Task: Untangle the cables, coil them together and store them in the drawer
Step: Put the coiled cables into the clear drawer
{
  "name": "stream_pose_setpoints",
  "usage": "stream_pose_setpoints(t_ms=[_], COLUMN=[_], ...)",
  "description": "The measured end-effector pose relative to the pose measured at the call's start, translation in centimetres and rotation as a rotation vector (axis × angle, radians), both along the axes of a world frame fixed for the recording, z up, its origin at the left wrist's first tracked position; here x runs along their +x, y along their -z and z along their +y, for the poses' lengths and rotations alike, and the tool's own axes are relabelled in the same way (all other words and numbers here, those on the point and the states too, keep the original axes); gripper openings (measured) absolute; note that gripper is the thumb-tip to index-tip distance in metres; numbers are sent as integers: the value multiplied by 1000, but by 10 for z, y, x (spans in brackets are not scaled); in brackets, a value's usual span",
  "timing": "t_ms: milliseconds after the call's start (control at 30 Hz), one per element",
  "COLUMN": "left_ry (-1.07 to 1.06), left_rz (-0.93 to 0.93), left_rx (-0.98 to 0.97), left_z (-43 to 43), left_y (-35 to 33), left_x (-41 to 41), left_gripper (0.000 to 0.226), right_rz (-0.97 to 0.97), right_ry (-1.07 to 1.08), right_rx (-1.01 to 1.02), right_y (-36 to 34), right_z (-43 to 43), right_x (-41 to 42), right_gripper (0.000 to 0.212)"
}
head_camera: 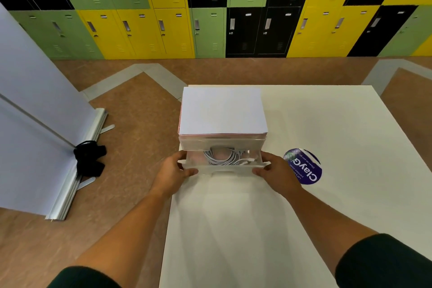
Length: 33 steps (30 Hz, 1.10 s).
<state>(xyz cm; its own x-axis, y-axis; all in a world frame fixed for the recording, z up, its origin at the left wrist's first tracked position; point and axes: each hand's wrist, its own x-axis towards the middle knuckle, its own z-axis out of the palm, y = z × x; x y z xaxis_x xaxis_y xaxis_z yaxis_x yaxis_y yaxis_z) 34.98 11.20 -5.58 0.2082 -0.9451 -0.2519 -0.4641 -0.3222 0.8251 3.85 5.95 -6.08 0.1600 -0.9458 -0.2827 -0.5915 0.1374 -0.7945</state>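
While the left hand (174, 170) and right hand (279, 170) each pinch a front corner of the clear drawer (224, 169), the coiled white cables (222, 158) lie inside it, limp and light. Its thin plastic looks slick and slightly flexible, so an even hold at both corners should keep it square on the bench (327, 194).

The left hand (174, 170) and right hand (278, 170) grip the front corners of a clear drawer (233, 168), part-open, with coiled white cables (222, 158) inside; a purple sticker (306, 168) lies on the surface (327, 128).
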Motion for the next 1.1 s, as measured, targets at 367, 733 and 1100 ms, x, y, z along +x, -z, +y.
stream_pose_setpoints(t_ms=[367, 733, 1100], left_ry=[-228, -187, -199], left_rz=[24, -7, 17], left_rx=[-25, -42, -40], left_z=[-9, -22, -30], left_y=[0, 0, -7], left_x=[-2, 0, -1], left_gripper=[60, 50, 36], right_rz=[-66, -54, -71], right_ry=[151, 171, 188], right_rx=[-32, -32, -57], right_y=[0, 0, 0], right_z=[-5, -21, -24], right_x=[6, 9, 11], right_gripper=[56, 52, 41])
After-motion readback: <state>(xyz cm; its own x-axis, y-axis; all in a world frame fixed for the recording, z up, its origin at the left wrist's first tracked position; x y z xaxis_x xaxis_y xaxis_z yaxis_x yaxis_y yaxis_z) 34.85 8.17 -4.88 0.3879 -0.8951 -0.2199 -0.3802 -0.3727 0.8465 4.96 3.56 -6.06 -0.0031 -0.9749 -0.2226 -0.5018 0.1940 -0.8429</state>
